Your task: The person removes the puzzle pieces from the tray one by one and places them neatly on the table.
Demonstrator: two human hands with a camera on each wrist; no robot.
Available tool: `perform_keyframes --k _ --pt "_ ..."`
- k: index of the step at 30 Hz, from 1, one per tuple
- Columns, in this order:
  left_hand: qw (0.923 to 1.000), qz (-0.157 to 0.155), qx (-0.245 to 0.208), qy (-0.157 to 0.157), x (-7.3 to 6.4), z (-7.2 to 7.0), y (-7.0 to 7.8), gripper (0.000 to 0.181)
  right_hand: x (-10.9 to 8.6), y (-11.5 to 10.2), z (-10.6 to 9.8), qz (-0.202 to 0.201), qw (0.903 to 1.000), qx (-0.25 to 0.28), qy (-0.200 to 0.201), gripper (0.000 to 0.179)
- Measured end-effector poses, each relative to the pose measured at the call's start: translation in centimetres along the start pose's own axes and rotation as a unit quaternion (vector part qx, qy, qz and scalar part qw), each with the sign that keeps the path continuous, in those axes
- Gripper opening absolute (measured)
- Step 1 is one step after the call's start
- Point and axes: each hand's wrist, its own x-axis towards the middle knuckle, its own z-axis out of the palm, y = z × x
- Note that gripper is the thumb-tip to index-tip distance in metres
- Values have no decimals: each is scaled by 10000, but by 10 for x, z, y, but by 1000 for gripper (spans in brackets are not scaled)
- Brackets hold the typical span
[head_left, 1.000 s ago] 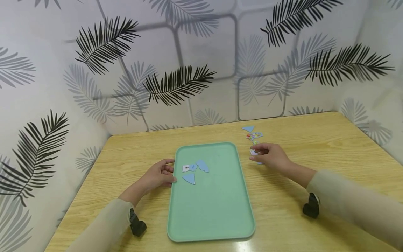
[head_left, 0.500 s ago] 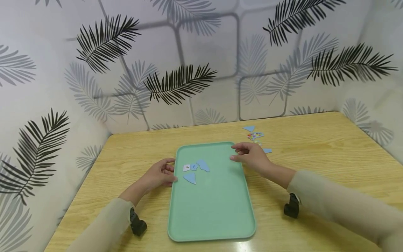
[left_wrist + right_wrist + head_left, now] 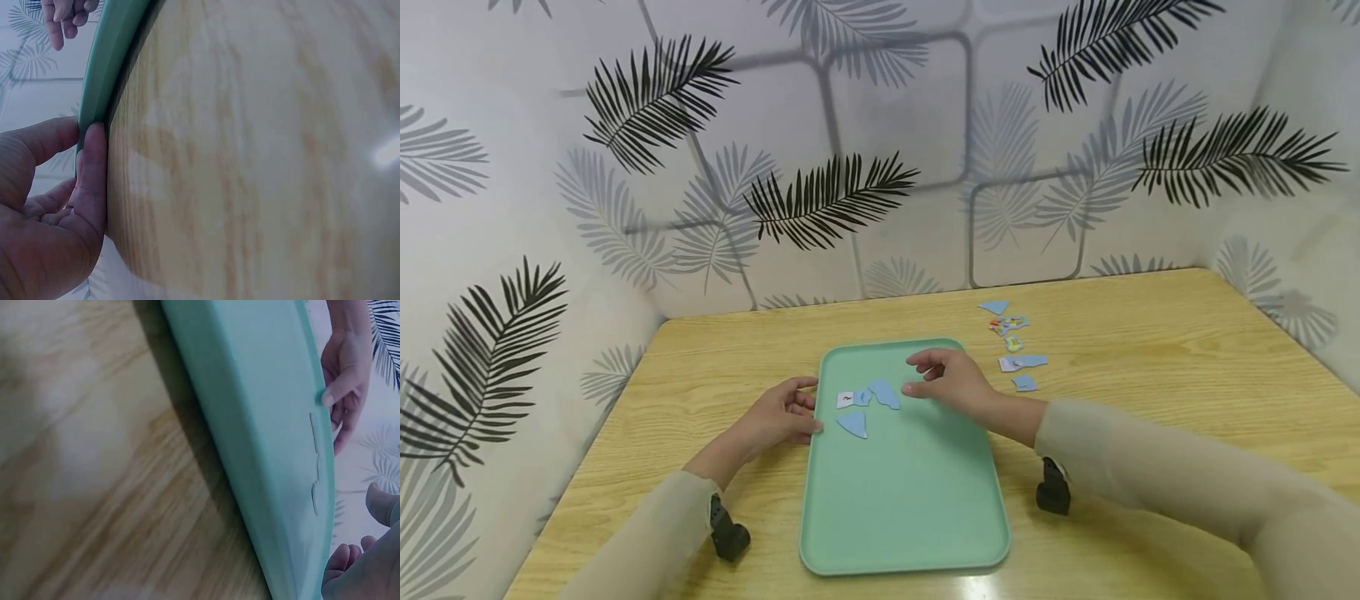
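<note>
A green tray (image 3: 910, 500) lies on the table. My left hand (image 3: 778, 417) grips its left rim, thumb on one side and fingers on the other in the left wrist view (image 3: 62, 206). Over the tray's upper part, my right hand (image 3: 951, 383) hovers with thumb and fingers apart, holding nothing visible. Just left of its fingertips is a long blue puzzle piece (image 3: 884, 394). It adjoins a small blue piece (image 3: 861, 397) and a white piece with a dark mark (image 3: 845, 400). A blue wedge-shaped piece (image 3: 853, 424) lies below them.
Right of the tray, more puzzle pieces lie on the wooden table (image 3: 1150, 375): a blue triangle (image 3: 995, 307), a multicoloured piece (image 3: 1009, 323), a yellow-green piece (image 3: 1013, 343), a blue-and-white strip (image 3: 1024, 362) and a small blue piece (image 3: 1024, 382). A leaf-patterned wall covering (image 3: 902, 242) stands behind.
My right hand has moved left from the loose pieces on the table to above the tray, uncovering the pieces it hid. The left hand stays on the rim, and the tray pieces look unmoved.
</note>
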Motion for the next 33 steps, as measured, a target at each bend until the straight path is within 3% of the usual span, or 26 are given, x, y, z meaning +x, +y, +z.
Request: perform_keyframes --k 11,27,33 --pt "10000 -1 -54 -3 0 1 0 75 10 2 23 -94 9989 -423 -163 42" --pt "10000 -22 -77 7 3 0 -3 73 22 -2 32 -57 9937 -959 -579 51" --pt "10000 -21 -22 21 1 1 -1 74 25 0 32 -234 9881 -1362 -674 54"
